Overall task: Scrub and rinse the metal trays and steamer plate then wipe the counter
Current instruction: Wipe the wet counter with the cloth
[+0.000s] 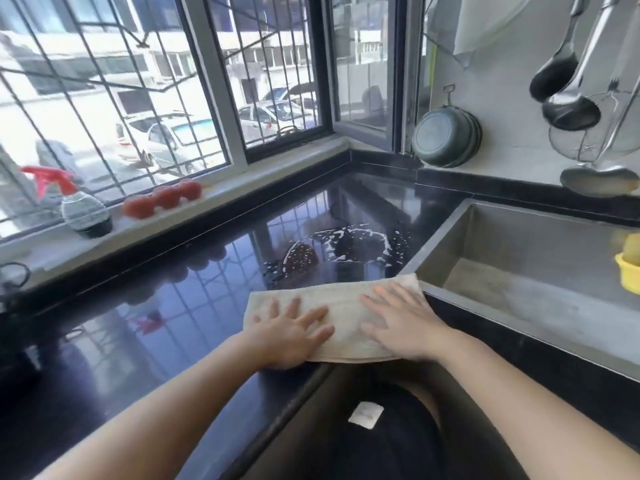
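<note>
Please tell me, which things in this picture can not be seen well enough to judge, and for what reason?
Head view only:
- Counter under the cloth: hidden by the cloth and both flat hands, left hand, right hand.
- Sink right part and drain: cut off by the frame edge.
- Yellow object in the sink: cut off, cannot be identified.
- Red round items on the sill: blurred.
- Trays and steamer plate: not in view.

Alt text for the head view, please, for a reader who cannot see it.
Both hands, left hand and right hand, press a beige cloth flat on a wet black counter beside an empty sink. Water puddles lie beyond the cloth.
</note>
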The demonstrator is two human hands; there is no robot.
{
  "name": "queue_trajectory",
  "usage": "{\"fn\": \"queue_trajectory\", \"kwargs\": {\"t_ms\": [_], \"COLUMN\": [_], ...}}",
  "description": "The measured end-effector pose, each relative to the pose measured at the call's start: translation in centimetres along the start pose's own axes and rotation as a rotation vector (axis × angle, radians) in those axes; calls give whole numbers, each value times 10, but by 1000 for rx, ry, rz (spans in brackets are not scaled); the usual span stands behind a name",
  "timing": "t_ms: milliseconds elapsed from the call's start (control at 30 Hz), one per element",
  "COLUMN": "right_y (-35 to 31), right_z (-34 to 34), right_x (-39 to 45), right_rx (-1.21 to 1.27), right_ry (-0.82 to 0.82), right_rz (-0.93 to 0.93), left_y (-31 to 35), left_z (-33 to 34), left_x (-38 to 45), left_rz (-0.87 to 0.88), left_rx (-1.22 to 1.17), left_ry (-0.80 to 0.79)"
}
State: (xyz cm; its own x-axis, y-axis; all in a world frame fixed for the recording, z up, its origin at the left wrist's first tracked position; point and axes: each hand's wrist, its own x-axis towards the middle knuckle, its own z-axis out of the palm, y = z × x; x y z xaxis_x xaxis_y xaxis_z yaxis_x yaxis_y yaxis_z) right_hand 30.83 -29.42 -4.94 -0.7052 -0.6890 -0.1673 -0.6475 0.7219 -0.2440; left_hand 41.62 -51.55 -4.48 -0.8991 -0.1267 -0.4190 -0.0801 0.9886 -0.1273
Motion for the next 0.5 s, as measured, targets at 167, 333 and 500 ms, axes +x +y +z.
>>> {"fn": "queue_trajectory", "kwargs": {"t_ms": [167,333,500], "right_y": [-85,-109,-116], "right_z": [17,25,25], "right_x": [22,33,46], "right_rx": [-41,-66,-69], "right_ry": [-33,108,117], "right_rz": [-98,63,242], "left_y": [-17,-32,-80], "left_z": [11,38,26], "left_x": [-33,-21,15], "left_rz": [-335,-488,-389], "left_rx": [-71,-453,-403], "left_ry": [167,341,358]}}
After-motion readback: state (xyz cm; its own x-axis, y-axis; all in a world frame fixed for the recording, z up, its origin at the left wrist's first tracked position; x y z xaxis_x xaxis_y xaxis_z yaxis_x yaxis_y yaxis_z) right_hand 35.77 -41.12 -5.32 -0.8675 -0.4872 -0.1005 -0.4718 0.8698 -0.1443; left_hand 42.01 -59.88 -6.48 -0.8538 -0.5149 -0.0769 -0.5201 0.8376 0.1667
